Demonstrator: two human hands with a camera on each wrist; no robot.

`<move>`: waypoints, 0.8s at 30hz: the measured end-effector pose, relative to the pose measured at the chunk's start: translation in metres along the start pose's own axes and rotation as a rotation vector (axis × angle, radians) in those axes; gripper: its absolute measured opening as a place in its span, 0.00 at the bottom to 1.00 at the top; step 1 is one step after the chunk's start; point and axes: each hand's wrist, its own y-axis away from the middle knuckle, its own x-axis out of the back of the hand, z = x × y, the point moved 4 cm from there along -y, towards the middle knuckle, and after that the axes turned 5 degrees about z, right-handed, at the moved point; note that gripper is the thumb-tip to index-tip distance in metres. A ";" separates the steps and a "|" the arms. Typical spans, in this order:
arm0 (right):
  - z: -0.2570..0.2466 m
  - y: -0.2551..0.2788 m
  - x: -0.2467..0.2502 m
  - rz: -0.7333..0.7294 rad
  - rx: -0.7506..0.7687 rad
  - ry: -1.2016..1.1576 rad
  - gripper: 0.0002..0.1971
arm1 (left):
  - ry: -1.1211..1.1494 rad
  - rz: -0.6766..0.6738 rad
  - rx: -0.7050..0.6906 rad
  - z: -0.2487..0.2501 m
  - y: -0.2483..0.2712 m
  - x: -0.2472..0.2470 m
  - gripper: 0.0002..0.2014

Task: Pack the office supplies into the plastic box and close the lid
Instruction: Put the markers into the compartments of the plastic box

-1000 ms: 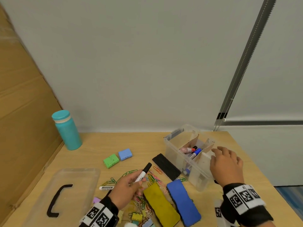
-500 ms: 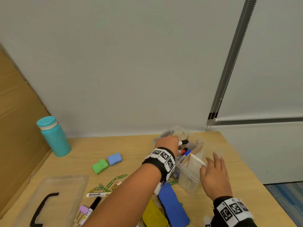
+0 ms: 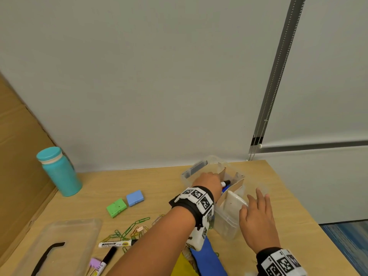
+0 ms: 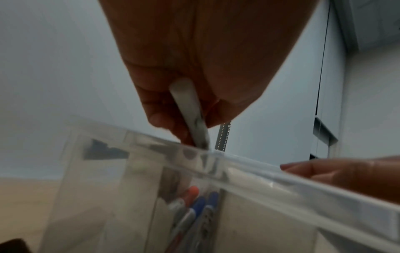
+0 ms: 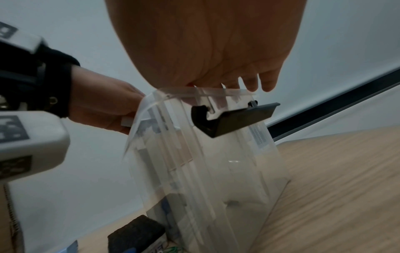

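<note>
At the far left of the bench [image 3: 278, 186] we see the clear lid [image 3: 65, 236] lying flat, loose paper clips [image 3: 129, 230] beside it. Our left hand [image 3: 209, 181] reaches over the open plastic box [image 3: 227, 226], grip clamped on a white marker [image 4: 190, 111] angled into what looks like the middle compartment. At the right, our right hand [image 3: 256, 216] rests with fingers spread on the box's rim.

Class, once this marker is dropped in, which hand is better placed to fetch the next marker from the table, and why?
Left. The left hand works on the side where the loose white marker lies, while the right hand rests on the plastic box, steadying it.
</note>
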 end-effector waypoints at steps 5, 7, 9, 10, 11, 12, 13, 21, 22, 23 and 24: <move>0.002 0.000 -0.001 0.006 0.004 0.001 0.25 | -0.087 -0.194 0.037 0.005 -0.003 -0.015 0.14; 0.002 0.000 -0.001 0.000 0.004 0.009 0.26 | -0.075 -0.215 0.051 0.003 -0.003 -0.021 0.13; 0.002 -0.001 -0.002 -0.005 0.002 0.015 0.26 | -0.004 -0.163 0.028 0.001 0.001 -0.020 0.14; 0.003 -0.002 -0.003 -0.005 0.002 0.017 0.26 | 0.034 -0.115 0.005 0.000 0.006 -0.017 0.15; 0.003 -0.002 -0.002 -0.002 0.006 0.018 0.26 | 0.070 -0.047 -0.023 -0.003 0.015 -0.014 0.18; 0.003 -0.003 -0.002 0.002 0.012 0.018 0.26 | 0.106 0.035 -0.055 -0.006 0.027 -0.009 0.20; 0.004 -0.003 -0.003 0.001 0.014 0.014 0.26 | 0.143 0.121 -0.086 -0.012 0.042 -0.005 0.23; 0.010 -0.005 -0.008 -0.010 -0.004 -0.011 0.27 | 0.038 0.186 0.214 -0.158 0.166 -0.018 0.14; 0.011 -0.005 -0.009 -0.013 -0.007 -0.013 0.26 | -0.036 0.125 0.288 -0.178 0.179 -0.022 0.14; 0.010 -0.006 -0.009 -0.010 -0.009 -0.011 0.25 | -0.099 0.063 0.352 -0.196 0.192 -0.025 0.13; 0.010 -0.006 -0.008 -0.006 -0.010 -0.003 0.24 | -0.135 0.014 0.407 -0.211 0.205 -0.027 0.13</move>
